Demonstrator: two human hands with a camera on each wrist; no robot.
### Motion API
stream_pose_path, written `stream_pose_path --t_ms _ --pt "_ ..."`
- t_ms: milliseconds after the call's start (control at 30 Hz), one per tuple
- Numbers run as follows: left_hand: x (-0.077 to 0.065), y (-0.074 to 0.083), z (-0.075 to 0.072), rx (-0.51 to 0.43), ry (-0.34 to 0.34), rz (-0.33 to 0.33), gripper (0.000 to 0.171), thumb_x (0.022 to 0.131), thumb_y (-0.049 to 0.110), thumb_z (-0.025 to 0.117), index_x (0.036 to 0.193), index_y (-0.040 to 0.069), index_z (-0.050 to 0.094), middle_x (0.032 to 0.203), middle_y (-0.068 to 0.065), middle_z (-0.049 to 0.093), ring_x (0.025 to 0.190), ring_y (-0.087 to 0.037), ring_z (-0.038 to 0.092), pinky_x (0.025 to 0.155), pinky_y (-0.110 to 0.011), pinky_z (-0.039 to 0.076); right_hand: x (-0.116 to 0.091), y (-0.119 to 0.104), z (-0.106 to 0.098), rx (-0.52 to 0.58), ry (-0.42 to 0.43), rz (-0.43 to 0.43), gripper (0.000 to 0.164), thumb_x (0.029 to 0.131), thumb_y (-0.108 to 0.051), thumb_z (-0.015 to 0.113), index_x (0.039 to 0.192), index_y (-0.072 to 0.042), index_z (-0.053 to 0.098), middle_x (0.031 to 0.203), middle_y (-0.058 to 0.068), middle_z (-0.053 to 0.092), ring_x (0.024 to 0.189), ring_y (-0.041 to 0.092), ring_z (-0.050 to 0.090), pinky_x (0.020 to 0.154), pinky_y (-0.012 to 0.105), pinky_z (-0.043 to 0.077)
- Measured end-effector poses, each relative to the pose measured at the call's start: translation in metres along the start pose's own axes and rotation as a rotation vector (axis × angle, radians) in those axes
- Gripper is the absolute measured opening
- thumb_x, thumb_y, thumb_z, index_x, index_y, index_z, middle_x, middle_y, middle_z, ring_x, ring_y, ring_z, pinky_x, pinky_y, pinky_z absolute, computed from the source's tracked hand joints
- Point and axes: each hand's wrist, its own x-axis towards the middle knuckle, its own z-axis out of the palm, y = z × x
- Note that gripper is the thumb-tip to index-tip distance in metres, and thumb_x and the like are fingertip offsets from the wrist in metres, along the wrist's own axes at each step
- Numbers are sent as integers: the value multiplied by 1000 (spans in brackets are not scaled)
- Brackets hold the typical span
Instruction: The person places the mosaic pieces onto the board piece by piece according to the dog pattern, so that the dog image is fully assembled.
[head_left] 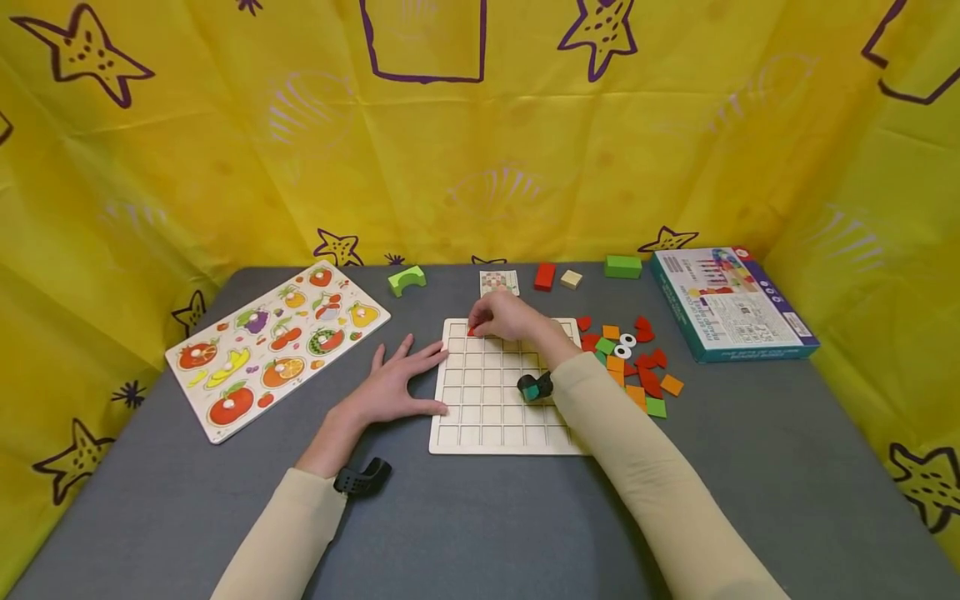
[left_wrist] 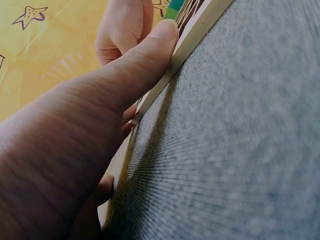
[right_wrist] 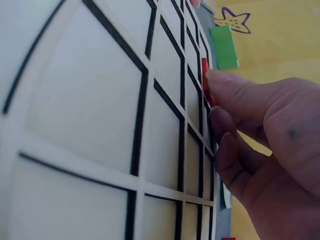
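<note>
A pale wooden grid board (head_left: 472, 417) lies flat on the grey table. My right hand (head_left: 507, 317) is over its far edge and pinches a small red tile (right_wrist: 206, 75) between thumb and fingers, close over a cell near the far left corner. At the board's left edge my left hand (head_left: 397, 382) is spread, its thumb (left_wrist: 155, 45) and fingertips touching the rim. A small picture card (head_left: 498, 282) lies just beyond the board. Right of the board is a loose scatter of red, orange and green tiles (head_left: 651, 383), partly hidden behind my right forearm.
A fruit puzzle board (head_left: 281, 346) lies at the left. Along the back stand a green arch block (head_left: 407, 280), a red block (head_left: 545, 277), a small beige block (head_left: 571, 279) and a green block (head_left: 622, 267). A flat game box (head_left: 733, 304) sits at the right. Yellow cloth (head_left: 480, 167) hangs behind.
</note>
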Motion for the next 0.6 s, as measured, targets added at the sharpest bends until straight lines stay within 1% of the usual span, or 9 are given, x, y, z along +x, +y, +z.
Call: stream_pose_path --t_ms 167,300,433,600 --pt "0 1 0 -4 -4 -11 95 78 60 80 155 20 43 162 1 33 151 -43 7 109 -72 -7 -1 -1 -1 12 -17 4 9 94 -4 72 102 -3 75 97 5 70 89 19 62 84 30 50" --pt "0 0 0 -10 -6 -11 95 78 61 80 155 20 44 162 1 33 151 -43 7 109 -72 -7 -7 4 -5 35 -3 23 16 96 -9 70 111 -6 75 104 4 71 95 21 62 88 33 50" --pt "0 0 1 -13 -6 -12 95 78 61 80 155 20 44 162 1 33 151 -43 7 110 -71 -8 -17 9 -16 73 21 67 22 97 -14 70 118 -8 73 113 4 69 102 22 62 92 37 49" --pt "1 -1 1 -5 4 -7 95 77 59 81 155 20 44 162 2 33 151 -43 7 110 -71 -8 -33 17 -34 119 42 83 29 98 -12 68 125 -1 68 123 13 67 110 28 61 95 42 49"
